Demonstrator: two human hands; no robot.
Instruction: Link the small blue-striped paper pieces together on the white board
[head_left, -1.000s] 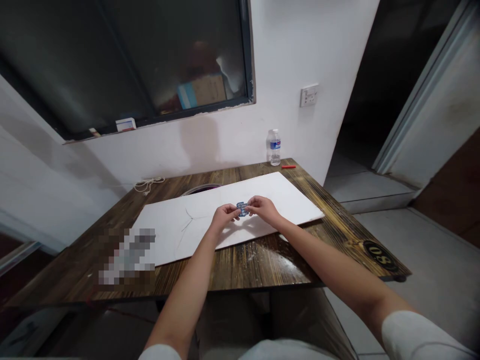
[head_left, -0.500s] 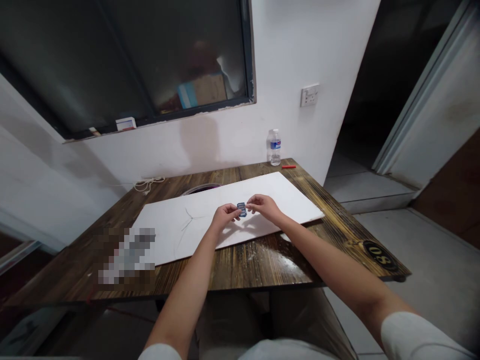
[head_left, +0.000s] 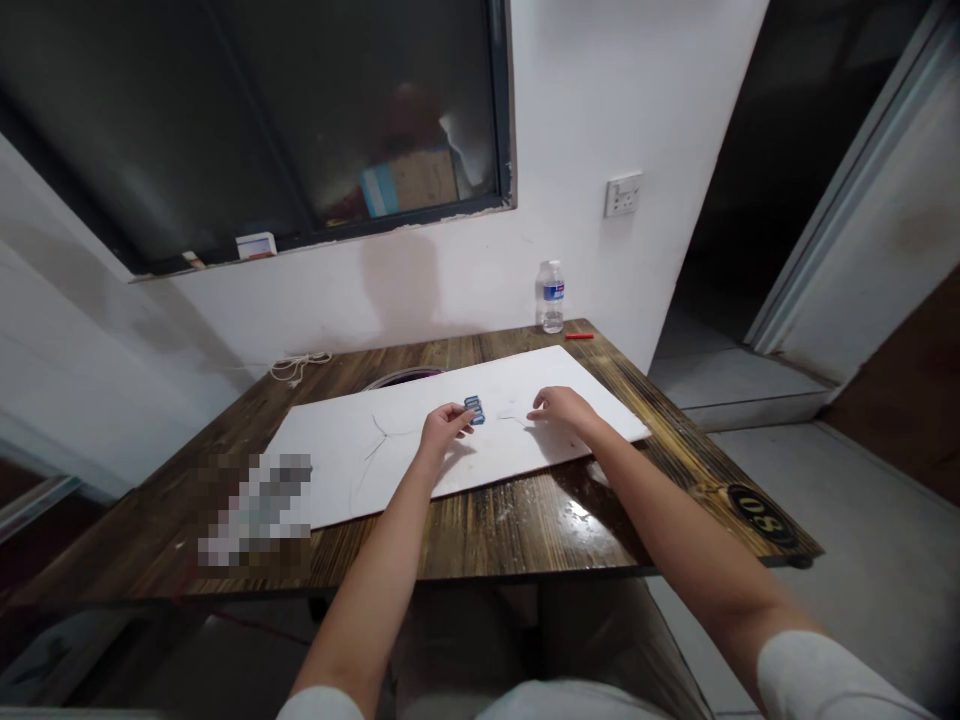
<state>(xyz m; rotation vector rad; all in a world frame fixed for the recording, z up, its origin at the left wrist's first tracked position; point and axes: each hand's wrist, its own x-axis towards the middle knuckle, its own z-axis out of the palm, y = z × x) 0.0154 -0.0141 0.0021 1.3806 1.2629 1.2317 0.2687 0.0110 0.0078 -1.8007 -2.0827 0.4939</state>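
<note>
Small blue piece (head_left: pixel 475 410) | look: paler crosswise bands, notched outline; finer detail too small to make out | pose: taller than wide in view, top tipped slightly left | state: pinched at its left edge by the left hand (head_left: pixel 444 427) | place: over the white board (head_left: pixel 555 372)

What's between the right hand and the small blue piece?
Head view: white board with a thin dark line, drawn or loose unclear, between the right hand and blue piece.
</note>
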